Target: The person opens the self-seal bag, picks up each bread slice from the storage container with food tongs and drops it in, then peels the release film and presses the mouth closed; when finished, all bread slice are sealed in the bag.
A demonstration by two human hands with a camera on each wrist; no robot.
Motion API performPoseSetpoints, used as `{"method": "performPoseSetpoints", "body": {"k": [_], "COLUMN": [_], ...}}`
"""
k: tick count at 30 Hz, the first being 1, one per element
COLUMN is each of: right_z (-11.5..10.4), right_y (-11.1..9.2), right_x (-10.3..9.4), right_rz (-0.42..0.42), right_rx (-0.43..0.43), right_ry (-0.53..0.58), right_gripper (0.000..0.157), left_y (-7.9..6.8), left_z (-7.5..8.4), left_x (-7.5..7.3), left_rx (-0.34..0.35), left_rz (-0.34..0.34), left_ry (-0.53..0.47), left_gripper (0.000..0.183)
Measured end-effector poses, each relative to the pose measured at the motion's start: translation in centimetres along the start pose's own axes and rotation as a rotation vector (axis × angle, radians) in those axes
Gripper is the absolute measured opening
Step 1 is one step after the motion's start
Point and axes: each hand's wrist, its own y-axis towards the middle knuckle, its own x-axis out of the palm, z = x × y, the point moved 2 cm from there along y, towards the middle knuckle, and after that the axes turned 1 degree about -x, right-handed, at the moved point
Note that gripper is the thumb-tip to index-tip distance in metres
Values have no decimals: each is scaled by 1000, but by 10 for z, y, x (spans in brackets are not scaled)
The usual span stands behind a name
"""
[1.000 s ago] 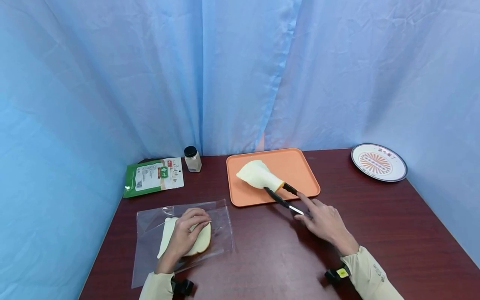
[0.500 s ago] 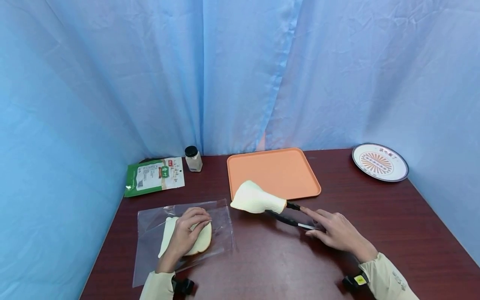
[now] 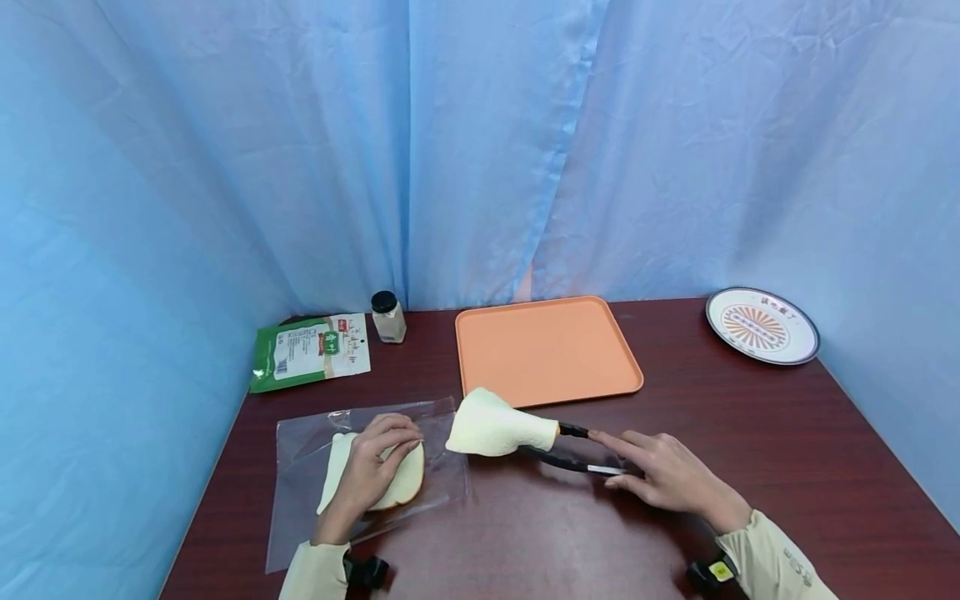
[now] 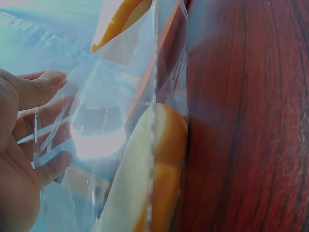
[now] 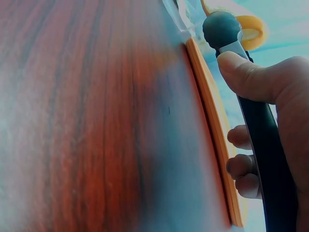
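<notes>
My left hand [image 3: 377, 462] is over the clear plastic bag [image 3: 296, 517], gripping its upper film with fingers curled. In the left wrist view the film [image 4: 111, 87] stands stretched beside the thumb and fingers. Inside the bag lies one bread slice [image 3: 405, 482], brown crust outward. My right hand [image 3: 663, 475] holds black tongs [image 3: 558, 460], thumb along one arm and fingers around the other. The tongs pinch a second bread slice [image 3: 498, 427], which droops and flares leftward. Its left end is close to the bag's right edge, in front of the tray.
An orange tray [image 3: 547, 346] sits at the back middle. A green and white packet [image 3: 311, 352] and a black-capped jar [image 3: 388, 318] stand back left. A patterned plate [image 3: 761, 327] is back right. Blue curtains [image 3: 480, 150] enclose the dark wooden table [image 3: 810, 450].
The right hand has drawn the tongs and the bread slice off the tray, toward the person and left to the bag's right edge. The left hand stays put on the bag.
</notes>
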Motion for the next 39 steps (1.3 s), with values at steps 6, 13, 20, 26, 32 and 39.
{"method": "performPoseSetpoints", "body": {"k": [6,13,20,26,32,39], "right_z": [-5,-10,-12,-14,-14,-13], "right_y": [6,13,20,30,41,55], "right_x": [-1,-1,4,12,20,28], "right_rz": [27,22,-4,-19,-44,-45], "right_rx": [-67,-123,-132,-163,-187,-225], "right_ry": [-17,-64,-67,-75,-64,-76], "right_gripper": [60,64,63,64,66,67], "left_y": [1,0,0,0,-1,0], "left_z": [0,1,-1,-1,-2,-2], "left_x": [0,-1,-1,0,0,0], "left_rx": [10,3,49,68,89,98], "left_rz": [9,9,23,31,42,47], "left_ry": [-6,0,-14,-29,-44,-63], "left_gripper": [14,15,16,16,19,21]}}
